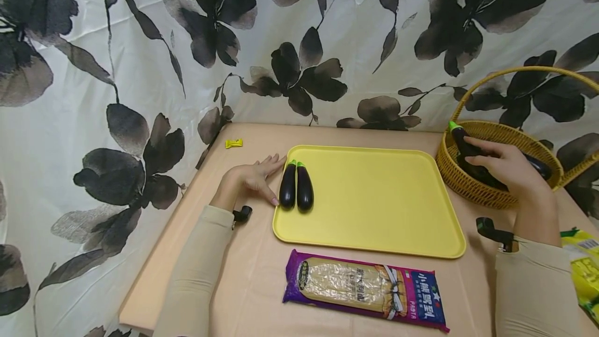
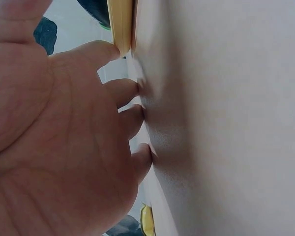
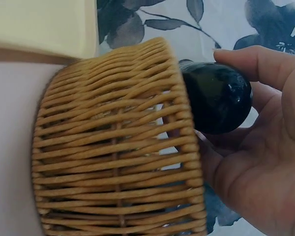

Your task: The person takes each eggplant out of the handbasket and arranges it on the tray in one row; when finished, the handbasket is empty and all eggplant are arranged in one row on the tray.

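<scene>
My right hand (image 1: 515, 168) reaches over the wicker basket (image 1: 472, 191) and grips an eggplant (image 1: 460, 135) with a green stem end. In the right wrist view, the dark rounded end of this eggplant (image 3: 219, 98) stands out past the basket rim, between thumb and fingers. More dark eggplant shows inside the basket, partly hidden by the hand. My left hand (image 1: 252, 177) rests at the left edge of the yellow tray (image 1: 374, 196), fingers spread and extended. On the tray's left side, two eggplants (image 1: 305, 189) lie side by side, stems pointing away.
A purple pasta packet (image 1: 355, 285) lies in front of the tray. A small yellow wrapped piece (image 1: 234, 143) sits at the back left of the table. At the right edge is a yellow-green bag (image 1: 580, 269), partly cut off. The basket's tall handle (image 1: 529, 69) arches over it.
</scene>
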`<state>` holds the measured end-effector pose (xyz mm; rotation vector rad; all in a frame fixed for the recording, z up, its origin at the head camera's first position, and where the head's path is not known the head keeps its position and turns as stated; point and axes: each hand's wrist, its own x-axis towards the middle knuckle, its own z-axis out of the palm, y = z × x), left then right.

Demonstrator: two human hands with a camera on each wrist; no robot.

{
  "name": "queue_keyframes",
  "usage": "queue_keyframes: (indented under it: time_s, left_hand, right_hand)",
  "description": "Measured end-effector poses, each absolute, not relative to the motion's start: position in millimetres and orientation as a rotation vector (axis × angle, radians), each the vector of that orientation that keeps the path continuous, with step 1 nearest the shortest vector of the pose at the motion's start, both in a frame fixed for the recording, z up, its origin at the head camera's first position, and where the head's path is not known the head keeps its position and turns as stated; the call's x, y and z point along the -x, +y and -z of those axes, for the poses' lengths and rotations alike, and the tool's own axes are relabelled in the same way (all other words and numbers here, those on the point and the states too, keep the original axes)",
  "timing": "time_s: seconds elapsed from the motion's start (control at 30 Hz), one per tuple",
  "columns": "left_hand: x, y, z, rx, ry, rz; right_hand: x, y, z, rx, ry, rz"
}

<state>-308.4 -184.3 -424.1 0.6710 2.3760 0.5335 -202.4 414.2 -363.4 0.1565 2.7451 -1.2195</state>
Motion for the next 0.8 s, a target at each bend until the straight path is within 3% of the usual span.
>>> queue_keyframes:
  time_s: [0.8]
  left_hand:
    - [306.6,-183.9,422.7,-0.627,2.387,-0.537]
  right_hand:
    - [206.9,344.8,344.0,0.205,2.812,1.281]
